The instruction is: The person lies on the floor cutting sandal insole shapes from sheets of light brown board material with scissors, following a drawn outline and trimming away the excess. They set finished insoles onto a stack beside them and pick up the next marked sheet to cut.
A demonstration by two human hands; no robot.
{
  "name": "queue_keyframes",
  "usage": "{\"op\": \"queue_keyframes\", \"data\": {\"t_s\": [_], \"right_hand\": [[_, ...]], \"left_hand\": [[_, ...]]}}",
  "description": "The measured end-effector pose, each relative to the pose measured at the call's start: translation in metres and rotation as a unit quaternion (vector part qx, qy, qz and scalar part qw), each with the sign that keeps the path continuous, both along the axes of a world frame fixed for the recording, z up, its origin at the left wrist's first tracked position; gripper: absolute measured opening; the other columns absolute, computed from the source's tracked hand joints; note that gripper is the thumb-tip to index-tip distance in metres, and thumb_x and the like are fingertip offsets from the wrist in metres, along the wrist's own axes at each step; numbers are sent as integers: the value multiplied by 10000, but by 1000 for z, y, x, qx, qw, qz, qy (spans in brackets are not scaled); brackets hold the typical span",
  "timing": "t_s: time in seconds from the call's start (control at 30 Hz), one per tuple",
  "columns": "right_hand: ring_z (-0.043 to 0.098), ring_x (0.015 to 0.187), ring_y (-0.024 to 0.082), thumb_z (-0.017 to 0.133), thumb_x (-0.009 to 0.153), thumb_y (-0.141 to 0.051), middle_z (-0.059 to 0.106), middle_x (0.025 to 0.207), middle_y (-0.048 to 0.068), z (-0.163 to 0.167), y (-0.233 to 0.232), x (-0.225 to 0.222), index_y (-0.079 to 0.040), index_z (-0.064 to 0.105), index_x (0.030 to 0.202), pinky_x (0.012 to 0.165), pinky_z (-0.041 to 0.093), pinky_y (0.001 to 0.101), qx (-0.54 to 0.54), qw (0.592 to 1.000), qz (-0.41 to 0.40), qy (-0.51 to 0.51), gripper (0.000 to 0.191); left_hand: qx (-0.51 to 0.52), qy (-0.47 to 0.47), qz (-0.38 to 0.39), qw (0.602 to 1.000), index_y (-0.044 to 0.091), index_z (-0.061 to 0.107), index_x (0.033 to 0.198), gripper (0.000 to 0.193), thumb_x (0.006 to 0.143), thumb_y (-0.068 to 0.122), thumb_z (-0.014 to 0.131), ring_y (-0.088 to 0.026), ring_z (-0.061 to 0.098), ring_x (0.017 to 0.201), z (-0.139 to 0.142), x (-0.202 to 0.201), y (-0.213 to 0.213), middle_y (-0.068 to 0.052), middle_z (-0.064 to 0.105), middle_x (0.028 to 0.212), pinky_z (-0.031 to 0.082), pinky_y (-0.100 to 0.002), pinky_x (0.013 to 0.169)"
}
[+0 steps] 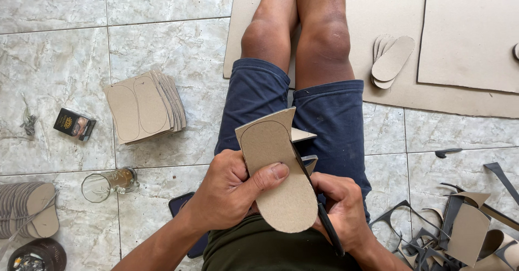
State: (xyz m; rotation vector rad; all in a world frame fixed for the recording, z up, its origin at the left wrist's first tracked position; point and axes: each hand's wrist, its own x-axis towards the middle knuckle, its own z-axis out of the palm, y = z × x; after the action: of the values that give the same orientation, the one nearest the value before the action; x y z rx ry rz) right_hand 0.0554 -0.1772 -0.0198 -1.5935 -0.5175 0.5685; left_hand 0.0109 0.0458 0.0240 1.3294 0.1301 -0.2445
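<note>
Over the lap, the left hand [230, 190] grips a tan cardboard insole piece [275, 176]; the right hand [338, 209] clenches black scissors [324, 217] at its edge. A small black-and-gold box [74, 124] lies on the floor tiles [54, 60].

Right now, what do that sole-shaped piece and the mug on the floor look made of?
Sole-shaped piece: likely greyish-brown cardboard, matte, with thin cut edges, held in the left hand. Mug: clear glass, glossy; the tiles show through it.
</note>
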Motion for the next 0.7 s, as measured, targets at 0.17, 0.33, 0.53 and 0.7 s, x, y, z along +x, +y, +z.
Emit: {"op": "queue_keyframes", "data": {"t_s": [0.17, 0.33, 0.53, 0.7], "right_hand": [[677, 558, 71, 861, 742, -293, 717, 629, 33, -3, -5, -5, 20, 715, 791, 517, 493, 234, -38, 999, -29, -16, 349], [618, 545, 76, 852, 749, -258, 665, 604, 37, -1, -5, 0, 30, 679, 753, 518, 455, 237, -54, 998, -18, -12, 336], [670, 695, 75, 828, 789, -222, 730, 762, 52, 0, -3, -4, 52, 703, 891, 598, 523, 239, 0, 998, -26, 56, 317], [652, 610, 74, 878, 743, -231, 716, 670, 45, -4, -4, -8, 42, 702, 814, 556, 492, 238, -35, 998, -39, 35, 333]], "left_hand": [[-37, 3, 39, 999, -59, 736, 1067, 277, 1035, 198, 640, -68, 655, 689, 2, 1, -8, -68, 734, 822, 515, -233, 555], [86, -55, 108, 989, -30, 737, 1119, 283, 1029, 212, 621, -85, 739, 756, 5, 2, -5, -83, 802, 871, 595, -236, 627], [61, -50, 80, 994, -30, 736, 1167, 301, 1046, 221, 623, -61, 700, 755, 6, -3, -13, -62, 790, 873, 575, -227, 628], [-10, -9, 141, 990, -22, 711, 1115, 262, 1017, 210, 639, -53, 687, 714, 2, 0, -22, -41, 767, 842, 562, -231, 595]]}}
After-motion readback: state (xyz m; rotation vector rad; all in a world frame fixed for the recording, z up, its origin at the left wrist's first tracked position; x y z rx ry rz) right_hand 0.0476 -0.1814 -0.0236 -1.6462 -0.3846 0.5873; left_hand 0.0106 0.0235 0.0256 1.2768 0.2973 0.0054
